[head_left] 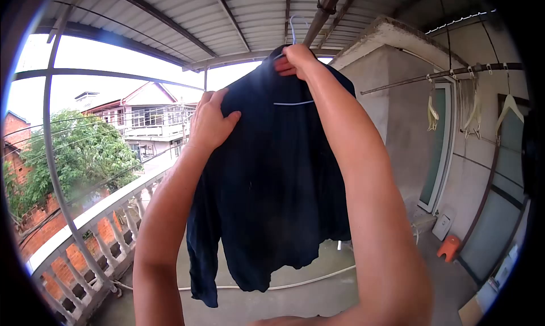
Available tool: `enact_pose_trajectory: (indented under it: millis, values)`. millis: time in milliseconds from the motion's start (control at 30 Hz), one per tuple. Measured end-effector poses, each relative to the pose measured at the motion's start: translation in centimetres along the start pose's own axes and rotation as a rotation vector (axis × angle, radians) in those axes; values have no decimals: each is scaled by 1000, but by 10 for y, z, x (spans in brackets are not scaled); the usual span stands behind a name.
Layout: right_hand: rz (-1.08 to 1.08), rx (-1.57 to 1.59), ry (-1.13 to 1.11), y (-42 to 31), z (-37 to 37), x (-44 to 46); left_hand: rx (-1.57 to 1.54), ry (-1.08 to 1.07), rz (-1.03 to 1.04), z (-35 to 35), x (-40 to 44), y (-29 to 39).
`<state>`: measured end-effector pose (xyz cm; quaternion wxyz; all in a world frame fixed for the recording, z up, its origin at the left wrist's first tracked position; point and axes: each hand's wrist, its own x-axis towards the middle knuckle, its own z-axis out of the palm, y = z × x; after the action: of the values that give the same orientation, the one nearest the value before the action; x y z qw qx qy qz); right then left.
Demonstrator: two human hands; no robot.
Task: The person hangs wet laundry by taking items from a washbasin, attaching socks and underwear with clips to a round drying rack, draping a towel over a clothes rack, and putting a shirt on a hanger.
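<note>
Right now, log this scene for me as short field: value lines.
Garment: dark shirt on a pale hanger
Left hand: touching the shirt's shoulder
Right hand: at the collar, just below the hanger's hook
Hook support: cannot tell
Left side: pale balustrade
Right side: pole with other hangers; orange stool on the floor

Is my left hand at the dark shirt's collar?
No, your left hand is at a shoulder of the dark shirt, your right hand at the collar.
</note>
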<state>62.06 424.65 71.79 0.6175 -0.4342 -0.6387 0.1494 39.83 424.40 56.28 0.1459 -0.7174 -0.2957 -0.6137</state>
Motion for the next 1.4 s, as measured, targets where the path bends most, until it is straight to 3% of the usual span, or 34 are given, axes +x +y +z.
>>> enact_pose_trajectory:
  millis: [167, 400, 633, 667, 767, 867, 1000, 1033, 1067, 1167, 1233, 1300, 1333, 1367, 1400]
  values:
    - [-37, -66, 65, -32, -29, 46, -59, 5, 28, 11, 4, -2]
    - [-52, -41, 388, -21, -43, 36, -92, -56, 56, 31, 1, -6]
    - [62, 15, 344, 9, -71, -11, -119, -200, -41, 64, -40, -8]
    - [-20, 4, 314, 9, -72, -22, -177, -200, -29, 64, -47, -7]
    - [-366, -128, 170, 22, -72, -91, -181, -107, -17, 63, -83, -11]
    - [-541, -367, 170, 55, -78, -205, -227, -237, -186, 68, -136, -15]
    - [-689, -887, 439, 136, -123, -369, -182, -428, -313, 84, -248, -27]
    - [-568, -1023, 520, 154, -135, -408, -156, -546, -342, 88, -278, -34]
    - [-427, -945, 575, 177, -152, -445, -132, -642, -373, 93, -306, -35]
    - [211, -1007, 606, 259, -200, -584, -195, -843, -487, 92, -373, -17]
    - [712, -1078, 435, 315, -229, -703, -242, -959, -485, 93, -421, -10]
    - [1204, -1017, 93, 351, -240, -868, -278, -1138, -505, 91, -470, -4]
    - [1323, -955, -72, 354, -235, -957, -311, -1201, -514, 88, -499, -5]
    - [1356, -870, -141, 351, -228, -1049, -345, -1267, -524, 84, -530, -8]
    - [1571, -752, -23, 305, -197, -1077, -326, -1310, -517, 78, -562, -10]
